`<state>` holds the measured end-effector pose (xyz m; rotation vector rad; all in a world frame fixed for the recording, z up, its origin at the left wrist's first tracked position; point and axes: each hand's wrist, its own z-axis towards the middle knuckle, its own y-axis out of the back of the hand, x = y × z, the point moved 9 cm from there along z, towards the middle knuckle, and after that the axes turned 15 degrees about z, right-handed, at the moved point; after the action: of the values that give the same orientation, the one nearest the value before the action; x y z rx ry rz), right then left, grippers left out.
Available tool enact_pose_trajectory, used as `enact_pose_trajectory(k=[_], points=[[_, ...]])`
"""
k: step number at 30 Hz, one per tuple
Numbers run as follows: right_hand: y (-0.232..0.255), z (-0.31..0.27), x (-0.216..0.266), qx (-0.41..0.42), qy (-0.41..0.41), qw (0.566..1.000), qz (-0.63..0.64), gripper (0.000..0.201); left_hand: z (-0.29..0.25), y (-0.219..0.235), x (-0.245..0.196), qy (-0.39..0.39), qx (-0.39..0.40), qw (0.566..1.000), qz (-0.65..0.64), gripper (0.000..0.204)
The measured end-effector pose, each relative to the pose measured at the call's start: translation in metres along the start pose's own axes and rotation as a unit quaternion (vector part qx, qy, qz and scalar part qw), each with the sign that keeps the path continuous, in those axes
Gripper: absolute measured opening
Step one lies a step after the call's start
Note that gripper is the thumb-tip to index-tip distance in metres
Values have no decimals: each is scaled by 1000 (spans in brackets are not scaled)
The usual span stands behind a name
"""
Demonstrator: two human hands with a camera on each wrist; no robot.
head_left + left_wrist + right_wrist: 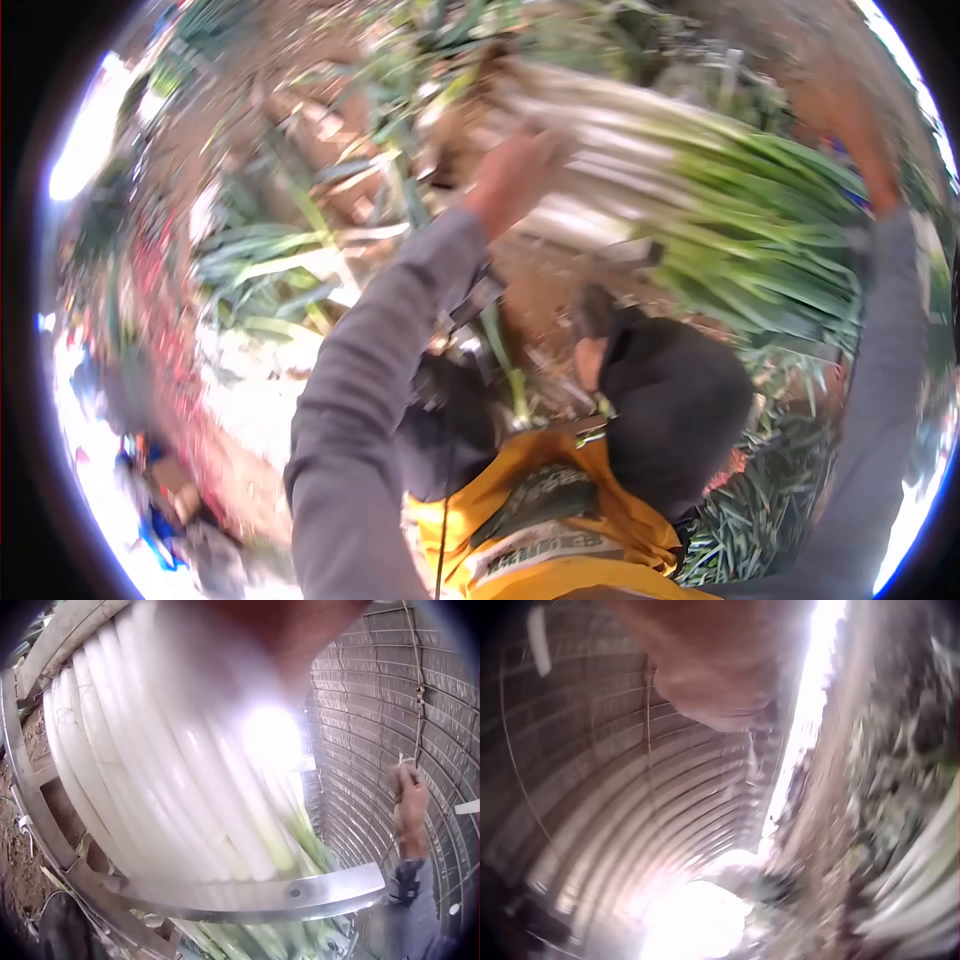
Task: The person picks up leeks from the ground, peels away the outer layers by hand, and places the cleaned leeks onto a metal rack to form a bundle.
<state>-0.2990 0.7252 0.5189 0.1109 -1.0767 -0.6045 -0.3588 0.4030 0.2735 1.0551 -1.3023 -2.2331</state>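
White leek stems [625, 160] under the left grip [522, 165]

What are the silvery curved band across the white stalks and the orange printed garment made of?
The silvery curved band looks like smooth, polished metal: it gleams brightly. The orange printed garment seems matte fabric, given its soft folds, possibly coated.

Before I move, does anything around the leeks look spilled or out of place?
Loose leaves lie scattered on the dirt left of the leeks, pointing every way while the stacked leeks line up; possibly trimmings.
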Motion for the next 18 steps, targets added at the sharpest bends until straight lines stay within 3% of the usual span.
enact_pose_trajectory(k=[1,2,5,7,9,11,13,14,15,17,18], points=[[-3,-9,-8,23,3,998,-65,26,-3,13,-1,-69,-22,997,-28,29],[-6,-20,-11,48,7,991,-127,26,-8,25,4,-79,-21,996,-32,31],[-21,-75,18,108,27,962,-248,28,-34,92,34,-34,-12,999,-14,34],[-40,-116,44,136,30,947,-290,30,-73,120,94,71,4,961,-268,33],[-61,-154,74,161,41,938,-303,31,-134,159,149,241,-5,958,-153,32],[-80,-189,103,200,96,934,-279,26,-205,180,195,255,-90,962,-36,27],[-93,-213,113,185,30,927,-325,23,-301,158,267,395,-54,917,30,28],[-100,-220,122,190,32,927,-322,23,-343,142,291,419,-42,906,49,27],[-121,-231,134,261,78,911,-309,26,-381,123,309,442,-31,894,68,27],[-165,-238,148,333,126,888,-291,31,-434,83,325,402,-30,911,88,25],[-192,-239,163,343,166,897,-224,38,-454,65,326,438,-8,895,80,25]])
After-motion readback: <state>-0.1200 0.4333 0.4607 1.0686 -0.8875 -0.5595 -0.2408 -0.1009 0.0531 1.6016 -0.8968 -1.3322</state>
